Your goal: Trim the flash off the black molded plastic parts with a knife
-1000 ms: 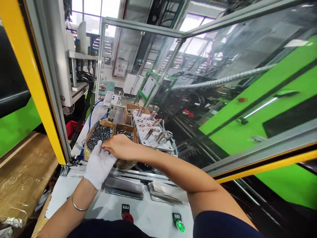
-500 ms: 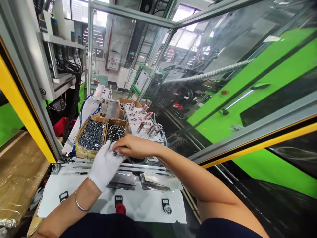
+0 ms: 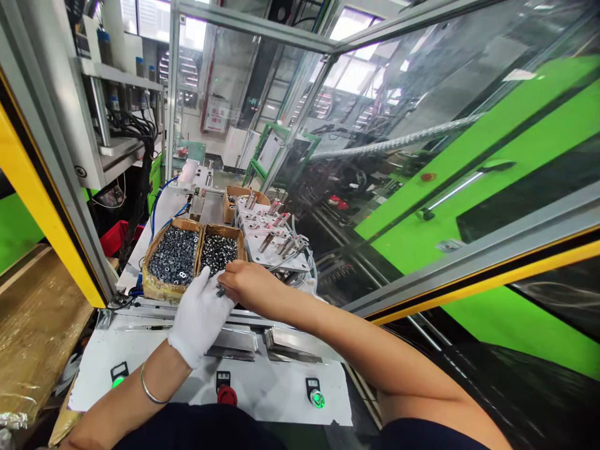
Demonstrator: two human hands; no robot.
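Gloved palm: left hand [image 3: 199, 322] is cupped under some small dark parts [image 3: 220, 291]; its fingers are mostly hidden, so can't tell how far they're closed.
Bare fingertips: right hand [image 3: 253, 284] has them bunched right at that little pile, but can't tell if anything's actually pinched.
Where the bits are: in the glove, just on the near side of the right box [image 3: 242, 245], toward the workbench's [image 3: 265, 387] left half.
Picking tip: I'd hold the glove like a bowl and roll one piece loose with thumb and index; bare skin should catch doubles better than fabric.
Boxes: brown, cardboard-looking; left box [image 3: 162, 289] has flat dull-grey rings [image 3: 171, 253], right one has glossier dark bits [image 3: 218, 251].
Plates: thin, smooth, shiny metal plates [image 3: 237, 342], rectangular, in two stacks behind the near edge.
Near edge: round red button [image 3: 227, 395] around the middle, lit green button [image 3: 317, 399] by the right corner.
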